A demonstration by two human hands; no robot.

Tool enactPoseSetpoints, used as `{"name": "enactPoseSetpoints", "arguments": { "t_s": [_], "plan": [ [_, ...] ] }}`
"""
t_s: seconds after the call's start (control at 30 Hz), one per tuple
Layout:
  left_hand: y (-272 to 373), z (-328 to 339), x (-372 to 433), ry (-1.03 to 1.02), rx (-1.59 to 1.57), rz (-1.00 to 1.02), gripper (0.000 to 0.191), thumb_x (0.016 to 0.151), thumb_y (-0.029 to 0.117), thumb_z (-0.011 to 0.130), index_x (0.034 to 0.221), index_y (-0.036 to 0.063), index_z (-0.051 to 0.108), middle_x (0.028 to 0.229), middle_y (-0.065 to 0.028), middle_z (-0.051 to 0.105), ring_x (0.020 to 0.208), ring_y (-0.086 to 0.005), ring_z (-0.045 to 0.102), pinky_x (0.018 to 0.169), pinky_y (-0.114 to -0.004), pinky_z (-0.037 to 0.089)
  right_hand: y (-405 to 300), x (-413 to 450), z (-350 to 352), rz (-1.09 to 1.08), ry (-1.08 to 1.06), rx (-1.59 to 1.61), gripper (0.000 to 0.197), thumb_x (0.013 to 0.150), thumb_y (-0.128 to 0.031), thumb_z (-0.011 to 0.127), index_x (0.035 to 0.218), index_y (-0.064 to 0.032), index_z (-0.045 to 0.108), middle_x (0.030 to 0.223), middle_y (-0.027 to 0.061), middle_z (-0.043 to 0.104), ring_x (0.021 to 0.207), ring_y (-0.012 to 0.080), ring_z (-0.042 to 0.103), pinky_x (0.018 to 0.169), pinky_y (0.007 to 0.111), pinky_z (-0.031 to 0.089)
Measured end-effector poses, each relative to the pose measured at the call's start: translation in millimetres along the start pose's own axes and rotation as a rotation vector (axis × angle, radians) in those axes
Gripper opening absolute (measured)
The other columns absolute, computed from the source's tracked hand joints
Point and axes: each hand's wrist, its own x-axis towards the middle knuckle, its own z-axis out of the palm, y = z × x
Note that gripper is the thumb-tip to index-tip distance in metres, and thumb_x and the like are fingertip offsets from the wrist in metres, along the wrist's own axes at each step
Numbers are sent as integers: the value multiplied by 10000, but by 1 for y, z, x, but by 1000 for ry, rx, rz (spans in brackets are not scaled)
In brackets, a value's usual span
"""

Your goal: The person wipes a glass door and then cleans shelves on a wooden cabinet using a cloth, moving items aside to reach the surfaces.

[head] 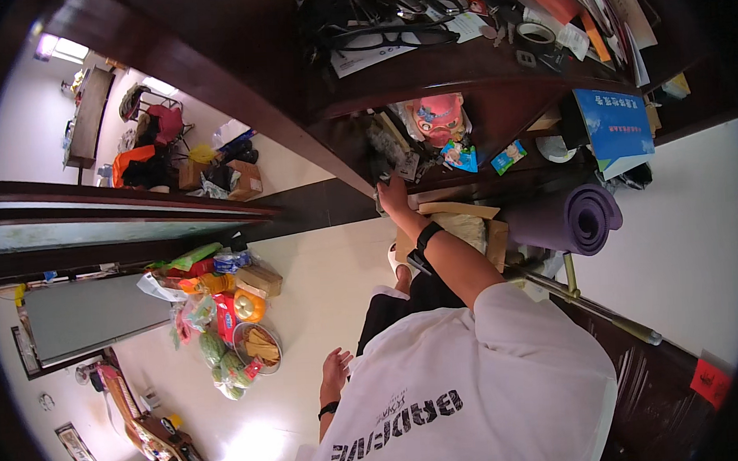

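My right hand [395, 196] reaches to the left front edge of a dark wood cabinet's lower shelf [491, 177]. Its fingers are curled around a small greyish thing [379, 201], perhaps a cloth, mostly hidden by the hand. Just beyond the fingers lies a worn grey box-like item [395, 151]. A pink pig figure [441, 119] stands farther in, with a blue snack packet [459, 155] before it and a green-blue packet [508, 156] to the right. Low beside my body hangs my left hand [335, 369], fingers apart and holding nothing.
Eyeglasses [390, 38], a tape roll [535, 33] and papers crowd the upper shelf. Below sit an open cardboard box [497, 244] and a rolled purple mat [550, 218]. Watermelons [212, 348], a pumpkin [248, 304] and a metal basin [277, 348] occupy the floor at left.
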Motion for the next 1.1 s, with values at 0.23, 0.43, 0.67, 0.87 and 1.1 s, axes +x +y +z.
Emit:
{"name": "enactPoseSetpoints", "arguments": {
  "t_s": [0.23, 0.43, 0.67, 0.87, 1.1],
  "plan": [
    [20, 1, 3, -38, -129, 111, 368, 1021, 175, 332, 1345, 37, 438, 1135, -154, 628, 988, -265, 647, 842, -416, 554, -9, -4, -25, -224, -51, -637, 413, 873, -217, 675, 1216, -24, 551, 1126, 231, 529, 1040, 394, 551, 841, 465, 525],
    [1, -17, 4, -20, 92, 2, 358, 1030, 201, 350, 1345, 58, 442, 1120, -151, 644, 975, -256, 652, 816, -398, 549, 13, 19, -32, -581, 41, -755, 395, 783, -159, 721, 1123, -19, 577, 1036, 211, 524, 980, 381, 554, 791, 455, 531],
    [-40, -33, 11, -45, 260, 123, 363, 993, 166, 425, 1314, 2, 469, 1066, -114, 642, 902, -217, 634, 775, -345, 522, -12, 8, -41, -619, 138, -441, 482, 819, -99, 688, 1261, -20, 512, 1161, 240, 522, 1094, 425, 530, 877, 454, 498],
    [-42, -22, 25, -97, 206, 67, 349, 976, 156, 464, 1277, -17, 497, 924, -65, 589, 785, -169, 568, 700, -301, 485, -56, -21, -90, -459, 126, 273, 280, 931, -179, 652, 1132, -1, 574, 1024, 87, 647, 906, 216, 620, 830, 325, 489],
    [-22, -10, 90, -208, 17, 44, 337, 959, 146, 503, 1241, -36, 525, 781, -16, 536, 668, -121, 502, 626, -257, 448, -78, -87, -190, 430, -382, 1398, 408, 943, -258, 626, 1290, -73, 514, 1204, 66, 590, 1011, 198, 610, 870, 371, 516]
  ]
}}
